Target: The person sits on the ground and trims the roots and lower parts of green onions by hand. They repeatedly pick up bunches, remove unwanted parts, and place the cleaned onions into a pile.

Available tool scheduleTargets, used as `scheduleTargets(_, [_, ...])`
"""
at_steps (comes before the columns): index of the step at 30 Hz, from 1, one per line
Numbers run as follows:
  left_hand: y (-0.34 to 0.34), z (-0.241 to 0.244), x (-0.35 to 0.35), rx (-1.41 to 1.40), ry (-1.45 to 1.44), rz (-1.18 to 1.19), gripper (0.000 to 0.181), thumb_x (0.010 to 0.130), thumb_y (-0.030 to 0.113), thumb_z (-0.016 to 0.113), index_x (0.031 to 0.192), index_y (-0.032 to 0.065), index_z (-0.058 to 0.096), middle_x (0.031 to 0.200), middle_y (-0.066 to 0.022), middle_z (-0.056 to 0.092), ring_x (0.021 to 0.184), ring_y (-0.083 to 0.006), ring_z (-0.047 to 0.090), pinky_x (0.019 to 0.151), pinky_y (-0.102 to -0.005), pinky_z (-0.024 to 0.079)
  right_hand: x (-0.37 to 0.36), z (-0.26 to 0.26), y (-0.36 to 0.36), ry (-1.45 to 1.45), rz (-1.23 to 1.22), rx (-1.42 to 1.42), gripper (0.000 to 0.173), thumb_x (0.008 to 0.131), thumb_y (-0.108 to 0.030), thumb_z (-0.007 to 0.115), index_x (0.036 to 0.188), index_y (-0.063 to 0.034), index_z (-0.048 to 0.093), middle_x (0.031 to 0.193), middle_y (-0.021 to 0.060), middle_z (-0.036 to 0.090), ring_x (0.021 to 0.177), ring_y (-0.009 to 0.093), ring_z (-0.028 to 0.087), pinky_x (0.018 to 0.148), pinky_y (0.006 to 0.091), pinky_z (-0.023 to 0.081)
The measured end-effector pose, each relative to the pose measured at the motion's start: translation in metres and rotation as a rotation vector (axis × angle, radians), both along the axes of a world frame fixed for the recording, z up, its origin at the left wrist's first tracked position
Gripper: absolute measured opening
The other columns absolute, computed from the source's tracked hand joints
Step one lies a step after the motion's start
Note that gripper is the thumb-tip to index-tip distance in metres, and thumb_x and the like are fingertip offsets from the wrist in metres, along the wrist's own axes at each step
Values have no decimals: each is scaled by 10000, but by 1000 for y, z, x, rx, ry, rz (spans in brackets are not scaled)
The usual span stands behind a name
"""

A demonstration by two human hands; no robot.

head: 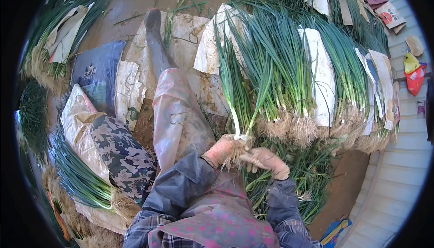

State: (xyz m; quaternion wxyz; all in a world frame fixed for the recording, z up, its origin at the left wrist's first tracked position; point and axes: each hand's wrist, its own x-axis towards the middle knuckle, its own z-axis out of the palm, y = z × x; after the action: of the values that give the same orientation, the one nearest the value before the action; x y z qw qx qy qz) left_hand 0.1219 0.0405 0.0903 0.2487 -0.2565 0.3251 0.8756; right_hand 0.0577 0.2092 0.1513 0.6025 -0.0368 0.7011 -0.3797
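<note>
My left hand [223,150], which looks gloved, grips a green onion [236,120] just above its roots. The onion's white stalk and green leaves rise from the fist, splitting into two main shoots. Pale stringy roots [231,162] hang below the fingers. Close on the right, my right hand [268,162] has its fingertips at the roots; whether they pinch them is hidden. Just beyond the hands lie bundles of green onions [278,78], roots towards me. Cut leaves and trimmings [298,176] are heaped beneath and beside my right hand.
White sacking strips [320,78] lie between the onion bundles. A stained sheet [184,34] covers the floor by my outstretched leg [176,109]. On the left are a camouflage-patterned cloth [123,156] and another onion bundle [84,173]. A corrugated wall [400,170] borders the right side.
</note>
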Motion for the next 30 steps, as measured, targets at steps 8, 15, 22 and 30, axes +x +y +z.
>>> scheduleTargets(8, [31, -19, 10, -447, 212, -52, 215, 827, 76, 662, 1025, -6, 645, 737, 9, 614, 634, -74, 542, 597, -233, 461, -85, -64, -26, 1116, -45, 374, 589, 978, -504, 341, 856, 12, 598, 764, 219, 596, 755, 341, 617, 660, 443, 493])
scheduleTargets(15, [25, -20, 9, -479, 108, 14, 115, 895, 110, 588, 942, 22, 645, 683, 26, 574, 560, -61, 501, 515, -238, 420, -7, -73, -26, 1319, 72, 457, 333, 982, -332, 416, 843, -83, 588, 617, 45, 471, 513, 174, 481, 451, 308, 408])
scheduleTargets(22, [15, -24, 7, -332, 52, 184, 111, 907, 109, 588, 970, 32, 638, 762, 27, 592, 642, -52, 516, 559, -228, 416, 124, -47, 62, 202, -981, 155, 429, 984, -404, 454, 722, -77, 549, 548, 3, 522, 362, 84, 389, 337, 231, 306])
scheduleTargets(30, [1, -12, 10, 11, 28, 179, 184, 940, 111, 525, 1098, 29, 569, 797, -77, 629, 602, -147, 584, 520, -294, 510, 1, -11, 9, 829, -470, -16, 793, 896, -429, 596, 1450, -2, 222, 1346, 231, 480, 952, 268, 648, 810, 363, 533])
